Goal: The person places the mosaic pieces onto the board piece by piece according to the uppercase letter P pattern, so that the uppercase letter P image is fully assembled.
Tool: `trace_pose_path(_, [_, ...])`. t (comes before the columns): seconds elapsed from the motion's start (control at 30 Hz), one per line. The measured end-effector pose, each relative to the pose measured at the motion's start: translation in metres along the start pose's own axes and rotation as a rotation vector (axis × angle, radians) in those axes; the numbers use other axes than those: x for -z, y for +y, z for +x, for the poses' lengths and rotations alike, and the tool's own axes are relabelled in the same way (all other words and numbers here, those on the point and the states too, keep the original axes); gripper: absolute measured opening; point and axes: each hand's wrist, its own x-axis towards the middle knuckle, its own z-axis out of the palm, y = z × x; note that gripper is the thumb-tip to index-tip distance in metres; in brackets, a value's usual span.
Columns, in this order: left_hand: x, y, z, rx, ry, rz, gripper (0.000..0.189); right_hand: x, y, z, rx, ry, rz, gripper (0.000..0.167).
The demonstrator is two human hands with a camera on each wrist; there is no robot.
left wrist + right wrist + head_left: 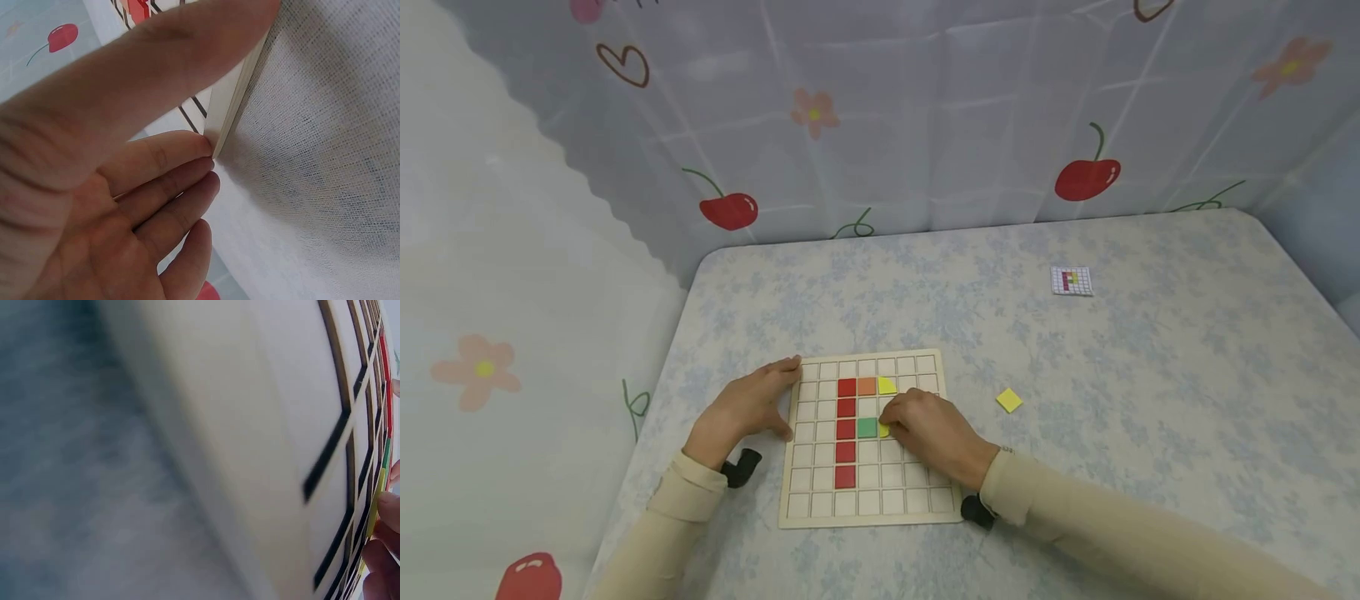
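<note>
A square wooden grid board (820, 504) lies on the table. Red square tiles (846, 452) form a column on it, with an orange tile (867, 386) and a yellow tile with one rounded corner (887, 385) beside the top one. A green tile (867, 427) sits right of the middle red one. My right hand (936, 433), fingers curled, holds its fingertips on another yellow tile (375, 515) next to the green one, partly hidden by the fingers. My left hand (747, 412) rests along the board's left edge, fingers extended at the far corner and thumb nearer me.
A loose yellow square tile (1009, 400) lies on the cloth right of the board. Farther back sits a small card (1071, 281) with a coloured grid pattern. A patterned curtain (910, 125) hangs behind the flowered tablecloth (1150, 392).
</note>
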Motion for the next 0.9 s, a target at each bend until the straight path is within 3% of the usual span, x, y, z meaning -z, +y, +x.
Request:
trace_pose_path(0.27, [-0.001, 0.0, 0.0, -0.006, 0.008, 0.009, 0.094, 0.013, 0.014, -0.021, -0.153, 0.04, 0.052, 0.023])
trace_pose_path(0.43, [-0.001, 0.0, 0.0, -0.008, 0.011, 0.014, 0.094, 0.029, 0.034, -0.042, -0.227, 0.114, 0.018, 0.025])
trace_pose_path(0.67, [0.0, 0.001, -0.002, 0.006, 0.004, 0.002, 0.093, 0.047, 0.063, -0.071, -0.332, 0.156, -0.05, 0.032])
trace_pose_path(0.9, [0.001, 0.002, -0.001, 0.003, -0.003, -0.007, 0.093, 0.058, 0.076, -0.086, -0.391, 0.219, -0.094, 0.036])
